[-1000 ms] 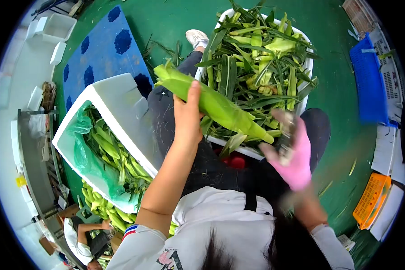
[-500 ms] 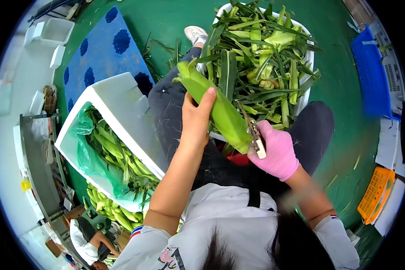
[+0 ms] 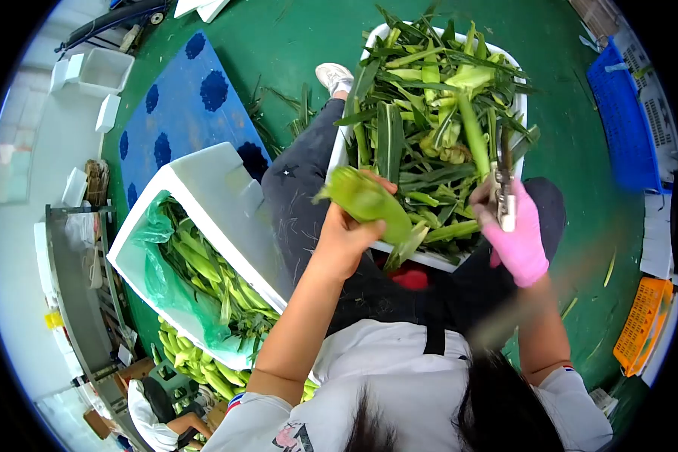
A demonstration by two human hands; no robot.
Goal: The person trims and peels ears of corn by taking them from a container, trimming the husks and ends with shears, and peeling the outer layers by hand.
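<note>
My left hand [image 3: 346, 239], bare, is wrapped round an ear of corn [image 3: 365, 200] in its green husk, slightly blurred. A loose husk leaf [image 3: 407, 247] hangs at its lower end. My right hand [image 3: 518, 239], in a pink glove, grips pruning shears [image 3: 504, 192] with a white handle, blades pointing away from me. Beside the blades is a pale green stalk piece [image 3: 472, 137]; I cannot tell whether my fingers hold it. Both hands are above the near edge of a white tub [image 3: 521, 98] heaped with husks and leaves [image 3: 422, 98].
On my left, a tilted white foam box [image 3: 203, 177] lined with green plastic holds corn ears [image 3: 203, 260]. More ears [image 3: 192, 358] lie behind it. A blue board [image 3: 181, 105] is ahead left; blue [image 3: 625, 120] and orange [image 3: 642, 328] crates stand right. Another person [image 3: 154, 418] bends at lower left.
My right hand with the shears has moved right and away from the corn, blades now pointing forward. My left hand has turned the ear and brought it slightly lower.
</note>
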